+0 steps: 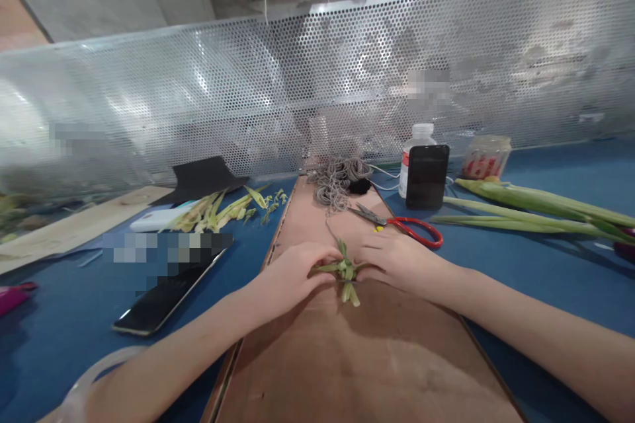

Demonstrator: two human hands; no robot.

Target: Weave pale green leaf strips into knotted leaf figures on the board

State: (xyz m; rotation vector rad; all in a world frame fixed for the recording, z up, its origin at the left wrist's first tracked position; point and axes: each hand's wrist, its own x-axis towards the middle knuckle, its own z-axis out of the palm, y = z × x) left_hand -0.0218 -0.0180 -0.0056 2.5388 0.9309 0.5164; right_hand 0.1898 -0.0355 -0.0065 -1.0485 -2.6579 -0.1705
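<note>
A small knotted figure of green leaf strips (346, 269) lies on the brown wooden board (357, 357), with short ends sticking out on several sides. My left hand (300, 271) pinches its left strip between thumb and fingers. From the other side my right hand (394, 263) closes its curled fingers on the right end; the fingertips are partly hidden. A thin grey cord runs from the knot's top toward a tangled heap of grey cord (340, 182). Beyond my right hand lie red-handled scissors (414, 228), blades pointing left.
A black phone (427, 177) leans upright against a white bottle (421, 132), beside a glass jar (486, 157). Long green leaves (540, 201) lie at right. On the blue table's left are cut leaf scraps (213, 211) and a flat dark tablet or phone (169, 297). A perforated metal screen (248, 92) stands behind.
</note>
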